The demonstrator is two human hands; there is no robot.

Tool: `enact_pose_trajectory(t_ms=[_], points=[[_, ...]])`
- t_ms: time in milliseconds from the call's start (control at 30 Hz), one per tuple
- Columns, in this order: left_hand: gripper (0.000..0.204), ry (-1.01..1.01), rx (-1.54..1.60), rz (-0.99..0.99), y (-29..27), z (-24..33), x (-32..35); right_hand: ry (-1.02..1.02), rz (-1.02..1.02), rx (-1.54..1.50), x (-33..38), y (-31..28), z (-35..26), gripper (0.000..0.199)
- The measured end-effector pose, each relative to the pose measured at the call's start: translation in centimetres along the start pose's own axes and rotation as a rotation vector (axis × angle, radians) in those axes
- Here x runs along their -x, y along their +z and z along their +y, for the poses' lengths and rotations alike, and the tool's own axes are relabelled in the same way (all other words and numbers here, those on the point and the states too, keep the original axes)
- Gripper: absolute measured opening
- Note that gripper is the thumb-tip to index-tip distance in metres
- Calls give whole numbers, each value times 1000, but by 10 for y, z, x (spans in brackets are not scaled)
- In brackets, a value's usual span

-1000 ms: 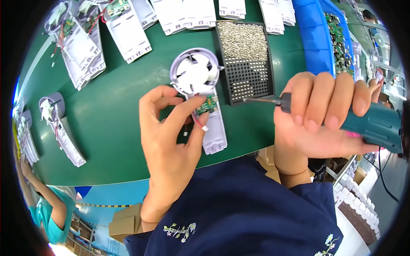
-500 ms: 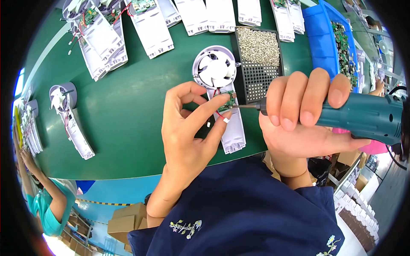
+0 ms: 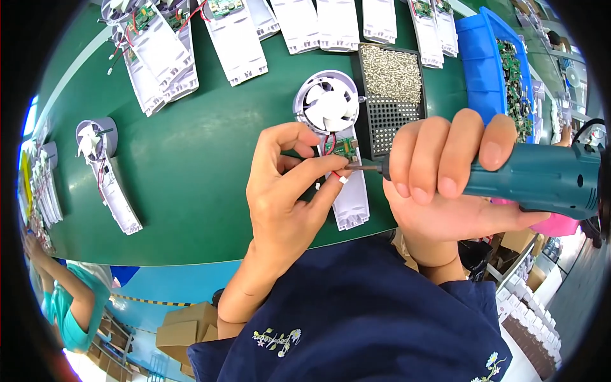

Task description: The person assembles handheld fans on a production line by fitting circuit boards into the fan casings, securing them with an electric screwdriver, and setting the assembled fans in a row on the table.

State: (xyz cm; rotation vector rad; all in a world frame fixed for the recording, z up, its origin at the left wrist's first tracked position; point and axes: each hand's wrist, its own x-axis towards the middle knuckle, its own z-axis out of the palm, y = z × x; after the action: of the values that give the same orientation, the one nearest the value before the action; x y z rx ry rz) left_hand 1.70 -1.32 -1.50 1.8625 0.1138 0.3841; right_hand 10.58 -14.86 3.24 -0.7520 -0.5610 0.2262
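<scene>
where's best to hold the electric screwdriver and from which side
Probably around the screwdriver's thick teal body, coming from the person's near side: it is rounded and lies roughly level, while its slim bit points left, toward the left hand.

Two hands (image 3: 280, 188), one screwdriver (image 3: 534, 179), one screw tray (image 3: 384, 113), one bin (image 3: 482, 71), perhaps four fans (image 3: 331, 107)

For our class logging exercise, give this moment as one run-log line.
left hand: at circuit board | right hand: gripping electric screwdriver, bit pointing toward left hand | screw tray: right of fan
</scene>
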Motion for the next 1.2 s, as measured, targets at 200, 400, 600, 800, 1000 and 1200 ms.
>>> enact_pose_trajectory(t_ms=[200, 400, 600, 800, 1000, 1200], points=[[22, 82, -12, -7, 1, -1, -2, 42, -124, -19, -4, -5, 0, 65], [29, 150, -23, -54, -3, -3, -4, 100, -267, -54, -6, -6, -1, 62], [34, 45, -90, -44, -2, -3, 0, 10, -182, 51, 5, 4, 3, 62], [30, 8, -58, -55, -1, -1, -1, -32, -141, 129, 11, 4, 6, 63], [30, -23, -9, -40, -1, -1, 1, -62, -106, 201, 17, 5, 9, 64], [28, -90, 70, -13, -1, -3, -1, -133, -102, 277, 21, 12, -1, 66]])
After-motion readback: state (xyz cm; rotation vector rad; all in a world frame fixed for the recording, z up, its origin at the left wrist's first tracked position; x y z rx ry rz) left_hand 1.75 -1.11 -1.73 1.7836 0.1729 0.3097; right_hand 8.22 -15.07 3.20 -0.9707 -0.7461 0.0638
